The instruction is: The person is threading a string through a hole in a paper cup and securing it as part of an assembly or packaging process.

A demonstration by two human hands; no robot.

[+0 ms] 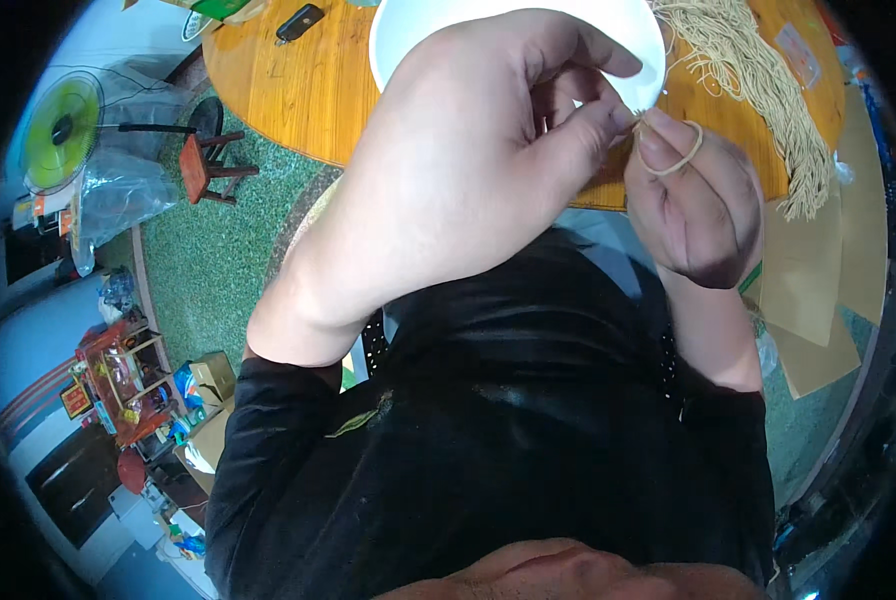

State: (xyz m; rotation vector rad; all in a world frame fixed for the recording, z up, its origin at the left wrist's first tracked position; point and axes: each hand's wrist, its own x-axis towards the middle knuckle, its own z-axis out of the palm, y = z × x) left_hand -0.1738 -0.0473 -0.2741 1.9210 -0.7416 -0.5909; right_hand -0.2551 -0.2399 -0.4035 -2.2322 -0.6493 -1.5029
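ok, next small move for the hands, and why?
I'd probably ease the tan cord snug with a gentle pull: it curves in an open loop across the right hand, and the left hand has its thumb tip close by, near the right fingertips.

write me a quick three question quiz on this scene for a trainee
1. What colour is the basin? A) red B) white C) green
2. True or false: the bundle of beige cords lies to the right of the basin.
3. What thin thing loops across the fingers of the right hand, close to the thumb of the left hand?

Key: 1. B; 2. true; 3. a beige cord loop
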